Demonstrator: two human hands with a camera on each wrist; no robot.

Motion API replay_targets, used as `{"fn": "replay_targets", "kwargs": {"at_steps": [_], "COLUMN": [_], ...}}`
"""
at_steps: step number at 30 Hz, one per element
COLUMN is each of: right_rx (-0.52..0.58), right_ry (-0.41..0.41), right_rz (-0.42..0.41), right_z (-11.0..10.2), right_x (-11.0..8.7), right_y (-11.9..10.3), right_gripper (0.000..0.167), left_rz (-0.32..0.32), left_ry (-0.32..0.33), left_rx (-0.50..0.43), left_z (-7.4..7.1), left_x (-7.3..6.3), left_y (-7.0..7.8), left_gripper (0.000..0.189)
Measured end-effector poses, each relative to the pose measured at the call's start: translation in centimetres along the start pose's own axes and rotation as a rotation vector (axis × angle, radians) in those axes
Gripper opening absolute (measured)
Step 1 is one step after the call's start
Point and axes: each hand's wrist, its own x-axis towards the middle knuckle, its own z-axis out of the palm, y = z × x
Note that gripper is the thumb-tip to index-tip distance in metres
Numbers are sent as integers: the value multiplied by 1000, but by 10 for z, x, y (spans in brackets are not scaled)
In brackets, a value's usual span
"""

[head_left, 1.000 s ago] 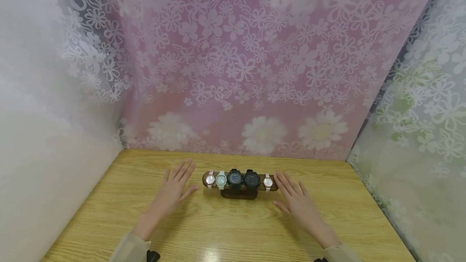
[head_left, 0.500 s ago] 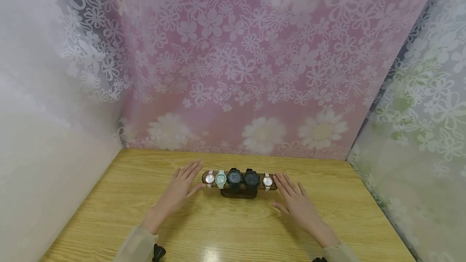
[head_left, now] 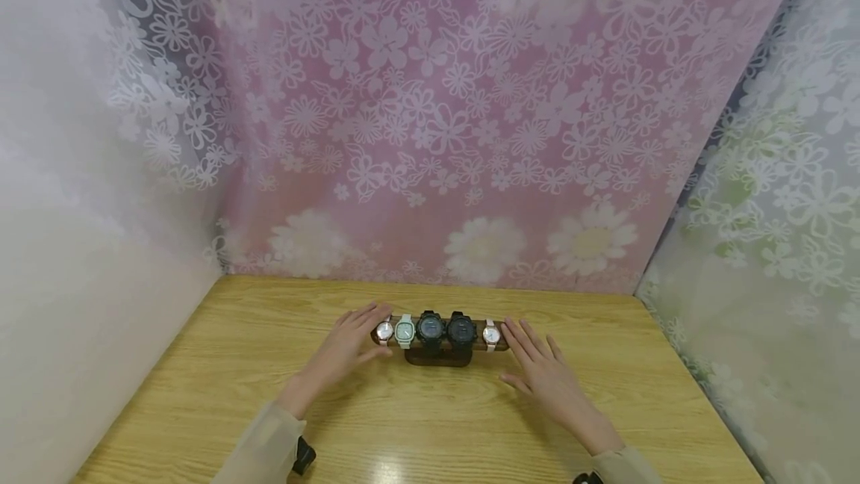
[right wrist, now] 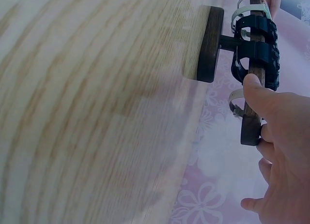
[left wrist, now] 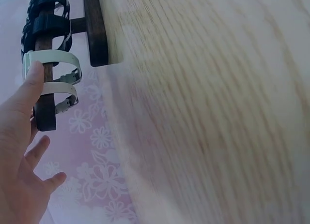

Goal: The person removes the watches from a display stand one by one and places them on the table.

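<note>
A dark brown wooden watch stand (head_left: 438, 358) stands on the table, its raised crossbar carrying several watches. From left they are a white-strap watch (head_left: 384, 331), a mint-green square watch (head_left: 405, 331), a black watch (head_left: 431, 328), another black watch (head_left: 460, 329) and a pale-strap watch (head_left: 491, 335). My left hand (head_left: 343, 346) is at the bar's left end, fingers straight behind it and thumb in front. At the right end, my right hand (head_left: 547, 379) has its fingertips beside the bar, fingers extended. Whether either thumb touches the bar is unclear.
The wood-grain table (head_left: 430, 424) is bounded at the back by a pink floral curtain (head_left: 443, 133). A pale sheet (head_left: 101, 245) hangs at the left and a floral sheet (head_left: 779, 245) at the right.
My left hand has moved right, from apart from the stand to around the bar's left end. The right hand stays at the right end; the stand looks unmoved.
</note>
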Motion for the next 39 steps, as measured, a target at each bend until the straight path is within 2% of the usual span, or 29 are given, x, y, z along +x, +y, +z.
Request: {"fn": "replay_targets", "kwargs": {"at_steps": [7,19,24,29,33,39], "right_rx": [-4,7,26,33,32,19], "right_ry": [-10,-9,-27,-40,-42,-41], "right_rz": [8,18,27,33,37,33], "right_z": [-1,-3,-3,-3,-3,-3], "right_x": [0,-2,-2,-2,-3,-2], "right_y": [-2,-5,-5,-5,-5,-5], "right_gripper": [87,86,86,86,86,87], "left_rz": [55,76,74,90,108,117], "left_ry": [66,60,53,98,138,149], "left_rx": [45,133,149,168,213,289], "left_z": [3,0,-5,-8,-13,-23], "left_x": [2,5,4,0,-2,-7], "left_y": [-1,-3,-4,-8,-10,-9], "left_gripper": [74,71,69,65,60,58]}}
